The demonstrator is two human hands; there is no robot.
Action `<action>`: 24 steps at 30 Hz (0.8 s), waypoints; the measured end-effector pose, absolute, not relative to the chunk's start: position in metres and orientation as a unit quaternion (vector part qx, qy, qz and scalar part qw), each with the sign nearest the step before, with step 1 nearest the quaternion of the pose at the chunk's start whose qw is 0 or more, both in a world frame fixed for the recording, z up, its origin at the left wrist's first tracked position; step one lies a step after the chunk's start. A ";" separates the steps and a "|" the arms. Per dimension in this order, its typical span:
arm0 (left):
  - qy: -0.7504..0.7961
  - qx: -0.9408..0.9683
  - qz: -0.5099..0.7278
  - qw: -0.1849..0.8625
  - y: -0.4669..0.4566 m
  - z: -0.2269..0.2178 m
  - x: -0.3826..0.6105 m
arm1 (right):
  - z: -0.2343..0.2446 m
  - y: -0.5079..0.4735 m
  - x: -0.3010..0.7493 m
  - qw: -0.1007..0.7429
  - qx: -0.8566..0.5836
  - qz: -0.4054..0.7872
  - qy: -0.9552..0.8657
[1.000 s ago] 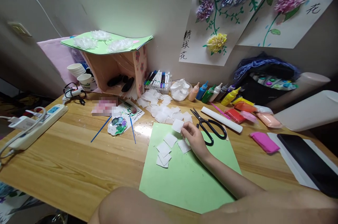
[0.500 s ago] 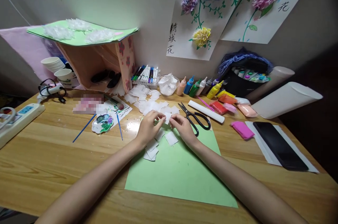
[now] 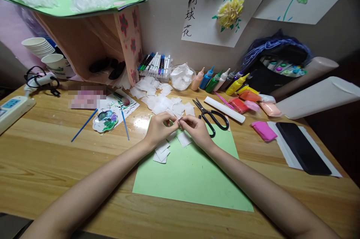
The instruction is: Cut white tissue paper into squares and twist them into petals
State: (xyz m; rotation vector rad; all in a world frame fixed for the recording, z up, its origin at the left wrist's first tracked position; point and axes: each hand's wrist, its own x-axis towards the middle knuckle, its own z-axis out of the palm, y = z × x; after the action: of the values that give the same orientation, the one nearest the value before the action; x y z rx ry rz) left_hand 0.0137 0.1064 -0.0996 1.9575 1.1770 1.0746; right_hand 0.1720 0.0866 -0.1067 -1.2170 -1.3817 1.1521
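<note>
Left hand (image 3: 159, 128) and right hand (image 3: 196, 131) have closed together, pinching a mostly hidden paper square (image 3: 179, 117) above the far end of the green sheet (image 3: 194, 179); uneven tugging could tear it, and a low sweep could scatter loose squares (image 3: 161, 155) there.

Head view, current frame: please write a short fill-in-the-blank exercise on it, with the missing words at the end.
1. The left hand and right hand are close together over a sheet coloured ____.
2. Of the two hands, the one nearer the scissors is the ____ one.
3. In the picture, the palette lies to the ____ of that sheet.
4. The palette lies between ____ thin blue sticks.

Missing words: green; right; left; two.
</note>
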 end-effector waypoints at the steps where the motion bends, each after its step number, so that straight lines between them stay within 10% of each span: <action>1: 0.440 0.741 0.405 0.306 0.106 -0.100 0.013 | -0.107 0.087 0.172 0.466 -0.497 0.468 -0.563; 24: 0.405 0.754 0.416 0.307 0.107 -0.104 0.013 | -0.109 0.086 0.171 0.478 -0.505 0.457 -0.555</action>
State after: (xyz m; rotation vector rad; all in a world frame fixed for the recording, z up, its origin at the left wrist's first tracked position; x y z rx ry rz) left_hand 0.0132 0.1069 -0.1036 1.9940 1.0708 1.1013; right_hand 0.1713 0.0863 -0.1086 -1.2333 -1.3551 1.1170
